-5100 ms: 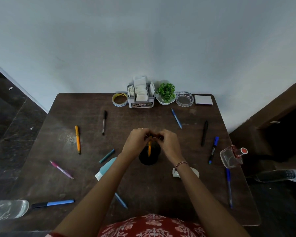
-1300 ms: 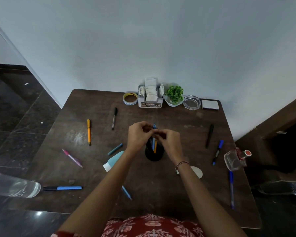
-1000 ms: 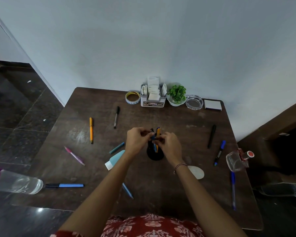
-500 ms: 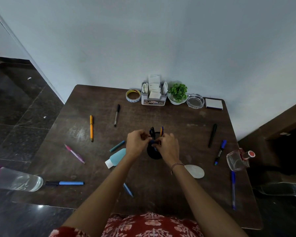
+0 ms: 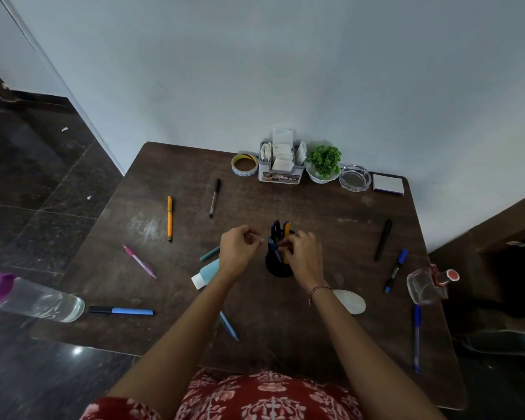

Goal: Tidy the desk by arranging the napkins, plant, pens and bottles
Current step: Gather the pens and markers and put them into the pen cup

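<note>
Looking from head: dark desk (image 5: 285,344) against a pale wall, both hands over its middle.
Right hand (image 5: 305,253): at the cup's rim, grip clamped on a blue pen (image 5: 272,245) leaning in the cup.
Left hand (image 5: 238,250): just left of the cup, apart from it; grip together, fingers curled in, nothing seen in them.
Cup (image 5: 278,269): black, upright mid-desk, also holding an orange pen (image 5: 286,230) and a dark pen (image 5: 275,228).
Loose pens, left: yellow pen (image 5: 169,218), black pen (image 5: 214,197), pink pen (image 5: 138,261), teal pen (image 5: 209,253), capped marker (image 5: 120,311).
Loose pens, right: black marker (image 5: 383,240), blue marker (image 5: 396,269).
Bottles: clear bottle (image 5: 34,298) on its side at the left front corner; teal bottle (image 5: 208,271) on its side by the left wrist; glass bottle (image 5: 426,286) on its side at the right edge.
Napkins (image 5: 282,147): upright in a holder (image 5: 281,176) at the back edge, between a tape roll (image 5: 244,165) and the plant (image 5: 325,159).
Plant: in a white bowl, just right of the holder, ashtray (image 5: 354,177) beside it.
</note>
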